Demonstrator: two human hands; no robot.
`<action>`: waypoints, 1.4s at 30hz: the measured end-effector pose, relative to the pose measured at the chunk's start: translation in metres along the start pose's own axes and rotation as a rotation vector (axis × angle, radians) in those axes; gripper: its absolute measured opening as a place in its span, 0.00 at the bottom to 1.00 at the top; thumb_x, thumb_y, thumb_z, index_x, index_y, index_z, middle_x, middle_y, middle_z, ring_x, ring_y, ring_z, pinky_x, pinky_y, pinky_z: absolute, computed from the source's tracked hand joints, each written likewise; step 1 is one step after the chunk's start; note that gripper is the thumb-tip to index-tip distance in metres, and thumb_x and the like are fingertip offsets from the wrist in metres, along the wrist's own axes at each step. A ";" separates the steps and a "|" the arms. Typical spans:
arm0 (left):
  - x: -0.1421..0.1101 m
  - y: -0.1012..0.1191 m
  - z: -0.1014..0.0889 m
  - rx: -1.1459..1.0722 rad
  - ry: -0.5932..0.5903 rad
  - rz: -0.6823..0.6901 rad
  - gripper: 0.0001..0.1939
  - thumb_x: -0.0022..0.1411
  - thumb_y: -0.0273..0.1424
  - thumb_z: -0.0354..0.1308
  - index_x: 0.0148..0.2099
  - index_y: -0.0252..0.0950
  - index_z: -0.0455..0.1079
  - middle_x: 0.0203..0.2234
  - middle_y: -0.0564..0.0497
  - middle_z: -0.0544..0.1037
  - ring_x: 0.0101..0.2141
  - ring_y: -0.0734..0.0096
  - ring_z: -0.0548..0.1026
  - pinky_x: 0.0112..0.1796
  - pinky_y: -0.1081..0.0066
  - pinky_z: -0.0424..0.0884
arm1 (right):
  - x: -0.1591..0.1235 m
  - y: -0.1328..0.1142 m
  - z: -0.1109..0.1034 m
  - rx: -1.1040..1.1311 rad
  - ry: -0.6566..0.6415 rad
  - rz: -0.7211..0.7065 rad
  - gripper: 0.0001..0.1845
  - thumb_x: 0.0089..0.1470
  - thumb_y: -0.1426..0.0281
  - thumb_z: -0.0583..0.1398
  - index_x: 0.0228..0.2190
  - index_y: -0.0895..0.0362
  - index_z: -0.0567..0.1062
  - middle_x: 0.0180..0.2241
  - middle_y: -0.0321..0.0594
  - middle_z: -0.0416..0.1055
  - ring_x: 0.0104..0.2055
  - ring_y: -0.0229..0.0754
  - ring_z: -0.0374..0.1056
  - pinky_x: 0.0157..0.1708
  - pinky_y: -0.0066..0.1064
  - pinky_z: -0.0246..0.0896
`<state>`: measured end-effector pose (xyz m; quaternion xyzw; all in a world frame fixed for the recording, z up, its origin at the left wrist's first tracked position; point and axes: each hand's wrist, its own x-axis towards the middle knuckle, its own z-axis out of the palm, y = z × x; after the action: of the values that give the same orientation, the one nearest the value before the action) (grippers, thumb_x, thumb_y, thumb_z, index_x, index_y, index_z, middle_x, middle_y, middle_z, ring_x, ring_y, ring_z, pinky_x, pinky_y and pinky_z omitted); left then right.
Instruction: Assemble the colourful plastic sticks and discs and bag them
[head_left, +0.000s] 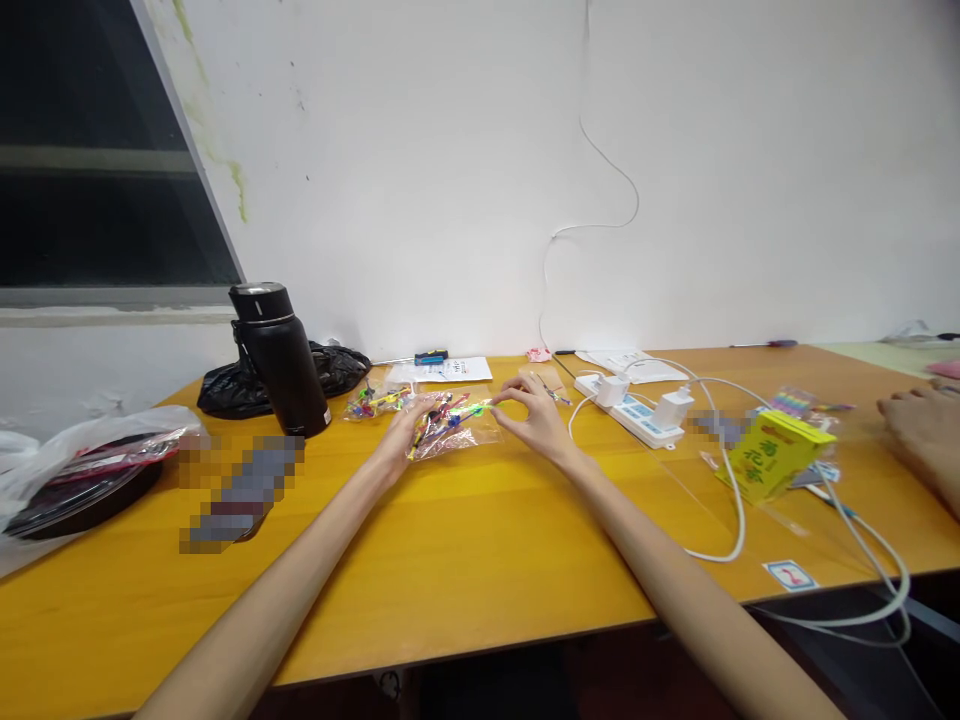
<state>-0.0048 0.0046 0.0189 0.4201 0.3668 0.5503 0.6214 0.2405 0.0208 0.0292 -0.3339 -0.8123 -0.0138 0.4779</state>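
Observation:
A clear plastic bag of small colourful plastic pieces is held just above the table by my left hand, its fingers closed on the bag's left side. At the bag's right end, my right hand pinches a small yellow-green plastic piece between thumb and forefinger. Whether that piece is partly inside the bag I cannot tell. Behind my left hand lies another clear bag of colourful pieces. A small packet lies just behind my right hand.
A black bottle and black plastic bag stand left. Papers and a screwdriver lie by the wall. On the right are a power strip with looping white cables, a yellow-green box and another person's hand.

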 end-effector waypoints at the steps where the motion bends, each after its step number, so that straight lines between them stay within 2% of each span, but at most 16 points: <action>1: 0.000 0.000 0.000 0.006 0.002 0.013 0.23 0.52 0.43 0.70 0.47 0.36 0.78 0.47 0.44 0.82 0.48 0.53 0.80 0.46 0.61 0.76 | 0.000 0.000 0.000 0.002 0.001 -0.011 0.05 0.60 0.66 0.63 0.37 0.52 0.81 0.39 0.43 0.70 0.45 0.48 0.66 0.46 0.41 0.62; 5: 0.001 -0.001 0.000 0.033 0.019 0.025 0.23 0.52 0.44 0.70 0.47 0.35 0.78 0.47 0.43 0.82 0.48 0.52 0.79 0.48 0.59 0.75 | 0.002 -0.004 0.001 0.014 0.035 -0.054 0.06 0.60 0.64 0.64 0.35 0.51 0.82 0.39 0.43 0.73 0.44 0.48 0.66 0.47 0.42 0.62; 9: 0.000 0.000 0.000 0.010 0.018 0.016 0.24 0.53 0.43 0.70 0.49 0.36 0.78 0.49 0.42 0.81 0.49 0.50 0.79 0.48 0.58 0.76 | 0.005 -0.011 -0.002 0.085 0.032 -0.015 0.08 0.60 0.61 0.65 0.35 0.50 0.84 0.38 0.42 0.77 0.43 0.48 0.69 0.48 0.44 0.65; 14: -0.003 0.001 0.000 0.030 0.021 -0.006 0.24 0.54 0.43 0.70 0.50 0.37 0.78 0.51 0.43 0.80 0.48 0.52 0.80 0.43 0.60 0.78 | 0.005 -0.016 -0.003 0.294 -0.069 0.104 0.10 0.60 0.59 0.64 0.36 0.50 0.84 0.38 0.43 0.80 0.42 0.48 0.75 0.47 0.42 0.70; 18: -0.006 0.002 0.002 0.018 0.023 -0.038 0.24 0.54 0.43 0.69 0.51 0.37 0.77 0.49 0.43 0.81 0.43 0.55 0.81 0.38 0.62 0.79 | 0.002 -0.011 0.003 0.482 -0.149 0.230 0.13 0.57 0.59 0.66 0.39 0.53 0.83 0.42 0.43 0.81 0.45 0.48 0.77 0.50 0.42 0.71; 23: -0.005 0.001 0.003 0.002 -0.005 -0.053 0.25 0.54 0.43 0.69 0.52 0.37 0.77 0.51 0.44 0.81 0.42 0.56 0.81 0.39 0.62 0.79 | 0.000 -0.004 0.007 0.678 -0.276 0.381 0.25 0.53 0.58 0.68 0.51 0.54 0.79 0.49 0.44 0.79 0.47 0.47 0.77 0.53 0.43 0.72; 26: -0.003 -0.002 0.001 0.001 -0.014 -0.072 0.25 0.53 0.44 0.70 0.51 0.37 0.77 0.48 0.44 0.82 0.41 0.56 0.82 0.39 0.62 0.79 | 0.000 -0.004 0.006 0.675 -0.363 0.388 0.27 0.54 0.58 0.68 0.54 0.53 0.78 0.50 0.44 0.79 0.48 0.48 0.77 0.53 0.44 0.72; 29: 0.001 -0.005 -0.004 0.017 -0.030 -0.057 0.26 0.53 0.44 0.69 0.51 0.37 0.77 0.46 0.44 0.82 0.40 0.58 0.82 0.40 0.62 0.78 | 0.000 -0.005 0.003 0.652 -0.412 0.346 0.25 0.55 0.58 0.67 0.53 0.53 0.79 0.49 0.44 0.79 0.47 0.50 0.77 0.52 0.45 0.72; 36: 0.004 -0.008 -0.006 0.070 -0.007 -0.015 0.26 0.52 0.45 0.70 0.50 0.37 0.77 0.48 0.44 0.82 0.44 0.56 0.81 0.45 0.61 0.77 | 0.002 -0.009 0.003 0.632 -0.433 0.303 0.24 0.57 0.56 0.65 0.52 0.54 0.79 0.53 0.44 0.77 0.52 0.51 0.75 0.54 0.46 0.71; 42: -0.002 -0.005 -0.002 0.052 -0.039 -0.078 0.23 0.53 0.44 0.70 0.48 0.37 0.77 0.50 0.43 0.81 0.45 0.53 0.80 0.37 0.61 0.80 | 0.001 -0.005 0.005 0.673 -0.422 0.362 0.23 0.59 0.57 0.64 0.53 0.53 0.79 0.53 0.43 0.77 0.55 0.51 0.74 0.60 0.50 0.65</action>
<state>-0.0048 0.0030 0.0133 0.4321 0.3847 0.5076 0.6385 0.2336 0.0190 0.0287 -0.2921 -0.7798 0.4041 0.3785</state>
